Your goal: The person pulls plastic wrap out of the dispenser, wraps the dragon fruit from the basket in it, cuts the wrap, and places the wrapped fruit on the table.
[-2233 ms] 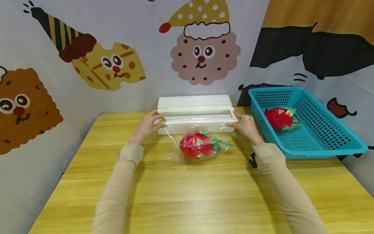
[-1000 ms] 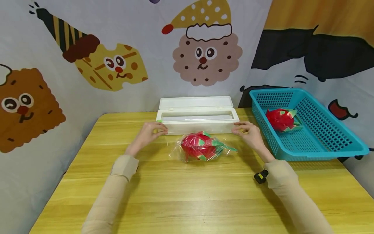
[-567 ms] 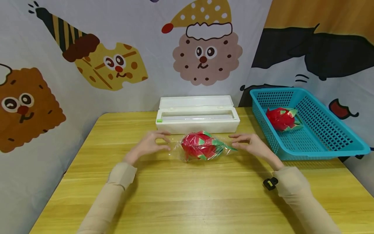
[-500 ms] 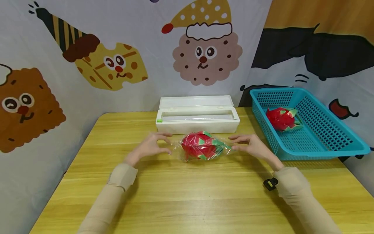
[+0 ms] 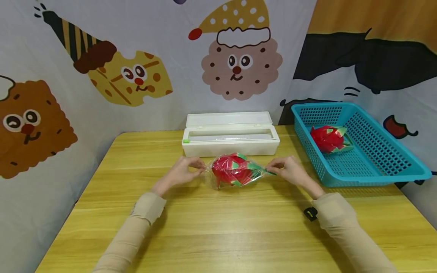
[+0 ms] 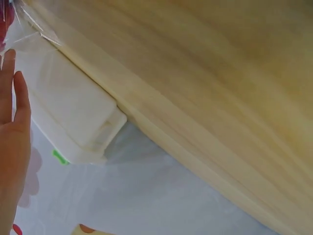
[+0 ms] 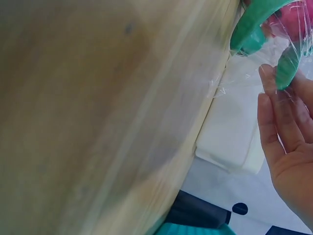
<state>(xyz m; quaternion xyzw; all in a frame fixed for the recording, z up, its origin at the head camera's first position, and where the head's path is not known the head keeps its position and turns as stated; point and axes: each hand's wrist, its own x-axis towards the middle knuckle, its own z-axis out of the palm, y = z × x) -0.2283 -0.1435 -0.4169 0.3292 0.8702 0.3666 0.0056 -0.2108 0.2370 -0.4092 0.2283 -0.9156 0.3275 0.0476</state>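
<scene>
A red dragon fruit (image 5: 230,170) with green leaf tips lies on the table, wrapped in clear cling film (image 5: 209,181). My left hand (image 5: 182,171) pinches the gathered film at the fruit's left end. On the other side, my right hand (image 5: 290,170) pinches the film around the long green leaf tip. From the right wrist, the fingers (image 7: 281,110) show against a green leaf (image 7: 287,67) through the film. In the left wrist view, only part of the left hand (image 6: 12,137) and a corner of the wrapped fruit (image 6: 5,22) appear.
Behind the fruit stands a white cling film dispenser (image 5: 232,148), lid raised, with a green slider (image 5: 186,141) at its left. A blue basket (image 5: 379,179) to the right holds another dragon fruit (image 5: 327,139). A cartoon-printed cloth (image 5: 146,117) hangs behind the wooden table (image 5: 232,235).
Both hands have left the dispenser's ends, come down beside the wrapped dragon fruit, and closed their fingers on the film at its two ends. The fruit has barely moved.
</scene>
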